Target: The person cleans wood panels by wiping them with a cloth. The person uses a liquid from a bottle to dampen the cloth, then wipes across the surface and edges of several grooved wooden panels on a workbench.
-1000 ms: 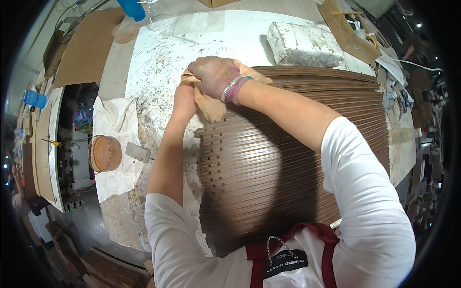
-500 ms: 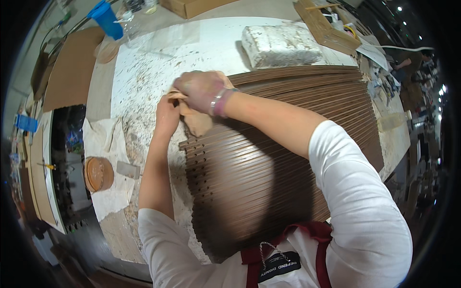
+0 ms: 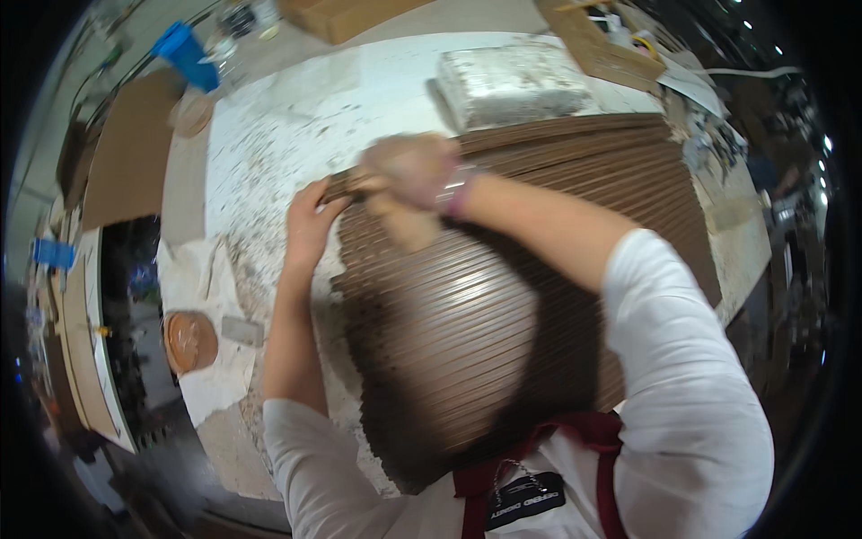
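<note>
The left hand (image 3: 308, 225) is partly curled, its thumb and fingers pinching the left end of a brown slat (image 3: 338, 186), at the far side of the slats (image 3: 467, 323) lying on the desk (image 3: 269, 117). Just right of it, the blurred right hand (image 3: 409, 164) is closed over a tan cloth (image 3: 409, 226) against the slats.

There are two hands (image 3: 310, 226) (image 3: 410, 169), one tan cloth (image 3: 409, 226) and apparently dozens of strips (image 3: 467, 328).
</note>
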`<move>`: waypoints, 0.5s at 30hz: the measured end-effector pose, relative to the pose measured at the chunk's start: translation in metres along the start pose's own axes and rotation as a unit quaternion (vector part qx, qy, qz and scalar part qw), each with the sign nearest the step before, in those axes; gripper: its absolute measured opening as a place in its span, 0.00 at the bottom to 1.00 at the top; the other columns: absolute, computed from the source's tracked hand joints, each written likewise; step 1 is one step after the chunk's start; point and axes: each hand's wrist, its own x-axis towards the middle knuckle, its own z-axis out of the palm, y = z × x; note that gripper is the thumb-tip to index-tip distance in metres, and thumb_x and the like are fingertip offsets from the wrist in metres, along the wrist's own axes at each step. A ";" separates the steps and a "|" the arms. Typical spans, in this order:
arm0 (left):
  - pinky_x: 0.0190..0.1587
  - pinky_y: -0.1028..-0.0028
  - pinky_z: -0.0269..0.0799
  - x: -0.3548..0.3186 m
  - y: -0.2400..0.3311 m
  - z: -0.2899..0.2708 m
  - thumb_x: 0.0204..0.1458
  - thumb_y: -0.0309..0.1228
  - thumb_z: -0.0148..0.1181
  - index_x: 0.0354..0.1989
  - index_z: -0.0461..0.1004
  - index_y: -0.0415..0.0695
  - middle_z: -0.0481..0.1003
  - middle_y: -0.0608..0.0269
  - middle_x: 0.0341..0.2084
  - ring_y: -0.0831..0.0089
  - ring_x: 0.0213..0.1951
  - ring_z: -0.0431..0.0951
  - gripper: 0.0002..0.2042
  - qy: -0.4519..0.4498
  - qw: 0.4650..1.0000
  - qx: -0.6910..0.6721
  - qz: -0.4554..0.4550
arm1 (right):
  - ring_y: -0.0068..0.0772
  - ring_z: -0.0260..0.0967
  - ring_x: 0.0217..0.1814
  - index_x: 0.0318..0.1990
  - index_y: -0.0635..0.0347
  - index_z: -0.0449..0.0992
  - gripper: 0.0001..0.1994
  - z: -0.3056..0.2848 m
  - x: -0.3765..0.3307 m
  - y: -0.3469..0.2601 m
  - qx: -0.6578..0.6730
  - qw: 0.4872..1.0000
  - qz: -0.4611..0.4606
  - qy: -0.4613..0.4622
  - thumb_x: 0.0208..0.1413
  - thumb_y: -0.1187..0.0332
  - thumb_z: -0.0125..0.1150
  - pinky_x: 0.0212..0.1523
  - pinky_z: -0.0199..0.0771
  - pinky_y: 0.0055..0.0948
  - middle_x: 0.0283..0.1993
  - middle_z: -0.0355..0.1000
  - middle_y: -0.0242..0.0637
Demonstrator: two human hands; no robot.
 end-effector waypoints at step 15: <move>0.42 0.59 0.73 0.006 -0.023 0.011 0.48 0.26 0.59 0.40 0.74 0.40 0.77 0.45 0.36 0.48 0.41 0.77 0.11 -0.006 0.996 0.084 -0.034 | 0.37 0.74 0.35 0.35 0.54 0.73 0.06 0.017 0.039 -0.033 -0.099 0.982 -0.157 -0.023 0.48 0.69 0.60 0.33 0.76 0.36 0.31 0.72 0.33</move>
